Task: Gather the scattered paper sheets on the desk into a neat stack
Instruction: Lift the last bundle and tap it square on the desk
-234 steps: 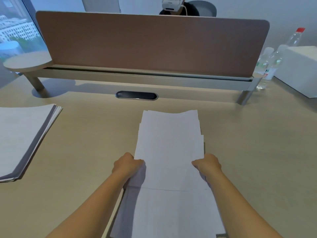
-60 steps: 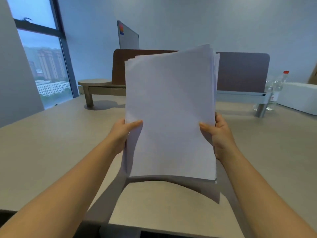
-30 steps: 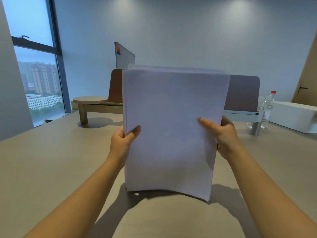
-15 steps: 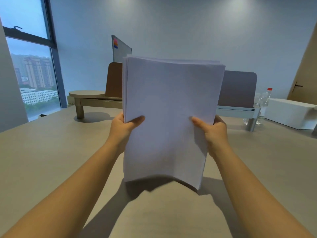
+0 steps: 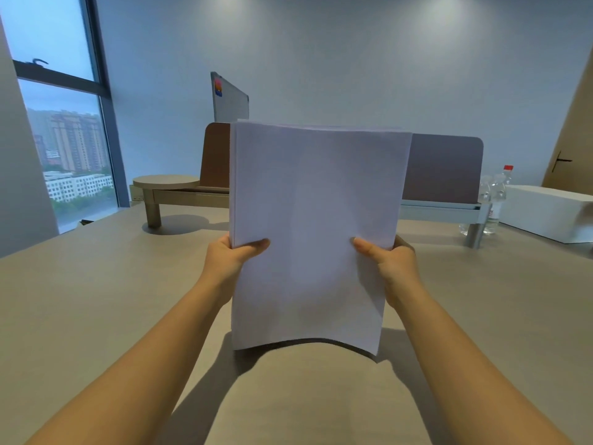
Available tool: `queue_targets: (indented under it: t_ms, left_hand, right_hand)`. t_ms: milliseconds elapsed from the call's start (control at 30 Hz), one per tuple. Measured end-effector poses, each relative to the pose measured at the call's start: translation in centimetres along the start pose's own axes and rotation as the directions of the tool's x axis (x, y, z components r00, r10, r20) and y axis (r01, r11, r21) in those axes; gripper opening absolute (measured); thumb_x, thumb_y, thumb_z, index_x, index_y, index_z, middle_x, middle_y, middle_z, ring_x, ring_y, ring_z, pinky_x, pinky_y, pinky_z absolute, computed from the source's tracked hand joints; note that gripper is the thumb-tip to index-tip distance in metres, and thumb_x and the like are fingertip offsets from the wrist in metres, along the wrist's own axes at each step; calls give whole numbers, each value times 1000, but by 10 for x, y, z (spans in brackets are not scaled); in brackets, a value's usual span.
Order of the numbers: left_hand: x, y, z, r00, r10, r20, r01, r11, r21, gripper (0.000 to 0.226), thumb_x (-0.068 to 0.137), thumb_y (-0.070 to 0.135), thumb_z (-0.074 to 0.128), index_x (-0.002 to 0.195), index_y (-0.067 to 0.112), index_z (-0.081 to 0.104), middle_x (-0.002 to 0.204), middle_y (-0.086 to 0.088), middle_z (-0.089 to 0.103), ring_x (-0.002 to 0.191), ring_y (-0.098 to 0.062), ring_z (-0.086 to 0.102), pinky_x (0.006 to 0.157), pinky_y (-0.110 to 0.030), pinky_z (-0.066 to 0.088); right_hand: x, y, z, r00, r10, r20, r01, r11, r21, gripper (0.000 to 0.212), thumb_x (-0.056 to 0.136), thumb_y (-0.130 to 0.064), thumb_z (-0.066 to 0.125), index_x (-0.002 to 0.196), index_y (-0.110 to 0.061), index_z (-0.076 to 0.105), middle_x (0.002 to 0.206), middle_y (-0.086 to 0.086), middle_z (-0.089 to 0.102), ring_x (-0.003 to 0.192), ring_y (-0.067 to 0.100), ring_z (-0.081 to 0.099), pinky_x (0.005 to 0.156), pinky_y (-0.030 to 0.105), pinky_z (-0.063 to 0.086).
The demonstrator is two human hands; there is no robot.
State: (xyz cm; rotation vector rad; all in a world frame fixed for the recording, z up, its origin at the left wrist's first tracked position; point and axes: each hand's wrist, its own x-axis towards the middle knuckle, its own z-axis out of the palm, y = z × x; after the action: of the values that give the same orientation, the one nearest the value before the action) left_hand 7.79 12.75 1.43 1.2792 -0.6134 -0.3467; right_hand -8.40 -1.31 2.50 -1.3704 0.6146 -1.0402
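A thick stack of white paper sheets stands upright in front of me, its bottom edge on or just above the beige desk. My left hand grips its left edge, thumb across the front. My right hand grips the right edge the same way. The top edges look nearly flush, and the bottom edge bows slightly. The stack hides the middle of the desk behind it.
A brown divider panel on a metal rail crosses the far desk, with a round shelf at its left end. Water bottles and a white box stand far right. A window is at left.
Earlier the sheets lay loosely overlapped flat on the desk under both hands. Now they are held upright as one stack, and over the last second their edges have squared up and the bottom dropped lower.
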Motion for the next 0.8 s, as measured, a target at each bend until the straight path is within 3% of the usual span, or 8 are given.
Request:
queue_targets:
  t_ms: [100, 267, 367, 433, 500, 600, 700, 800]
  left_hand:
    - [6, 11, -1, 1000, 14, 23, -13, 1000, -10, 29, 84, 10, 61, 112, 10, 53, 92, -2, 60, 84, -22, 59, 73, -37, 52]
    - [-1, -8, -9, 993, -58, 100, 45, 991, 125, 34, 84, 11, 61, 117, 11, 52, 111, -12, 59, 107, -34, 57, 87, -47, 50]
    - [-2, -11, -10, 991, -76, 113, 60, 989, 139, 32, 84, 7, 61, 115, 12, 52, 113, -12, 58, 107, -32, 55, 92, -48, 48]
    - [-2, -10, -9, 996, -64, 64, 56, 991, 118, 28, 84, 4, 61, 110, 11, 54, 104, -9, 60, 101, -28, 55, 90, -46, 48]
    - [-4, -10, -7, 1000, -27, -10, 28, 994, 101, 25, 82, 2, 63, 104, 9, 56, 91, -3, 60, 89, -24, 57, 86, -44, 49]
    - [-3, -1, -12, 997, 33, -64, -22, 986, 163, 28, 82, 6, 64, 108, 7, 56, 87, 0, 58, 78, -17, 56, 78, -40, 49]
    - [7, 19, -25, 994, 82, -71, -59, 957, 283, 38, 81, 6, 65, 118, 3, 55, 99, -8, 56, 86, -25, 53, 78, -38, 46]
    - [17, 33, -33, 993, 116, -34, -90, 896, 435, 43, 82, 7, 65, 122, 0, 52, 103, -9, 51, 94, -27, 48, 80, -38, 43]
  right_hand:
    - [6, -11, -2, 999, -36, 31, 35, 999, 30, 23, 75, -9, 72, 94, -12, 58, 83, -2, 62, 74, 18, 59, 69, 31, 52]
    - [0, 5, -15, 974, 113, 199, -96, 991, -92, 36, 76, -9, 71, 110, -11, 58, 110, 9, 65, 103, 32, 60, 95, 47, 49]
    - [0, 6, -14, 972, 121, 200, -107, 991, -82, 22, 78, -9, 69, 97, -15, 59, 97, 3, 64, 94, 27, 60, 86, 41, 52]
    - [0, 4, -11, 977, 116, 178, -104, 992, -74, 16, 80, -9, 68, 90, -17, 58, 91, 0, 63, 84, 21, 59, 77, 34, 51]
    - [0, 6, -4, 989, 88, 117, -78, 993, -88, 19, 81, -9, 67, 96, -12, 57, 94, 2, 63, 82, 21, 59, 77, 34, 49]
    - [-5, 12, 12, 996, 49, 69, -45, 997, -55, 30, 82, -6, 65, 112, -5, 58, 103, 8, 62, 91, 26, 59, 82, 34, 46]
    - [-11, 14, 27, 981, 130, 141, -137, 990, 43, 25, 84, -6, 63, 108, -8, 56, 102, 7, 63, 92, 27, 59, 82, 35, 48]
    - [-6, -2, 28, 956, 150, 252, -214, 944, 251, 17, 85, -7, 59, 102, -10, 58, 89, 3, 68, 80, 22, 64, 72, 34, 55]
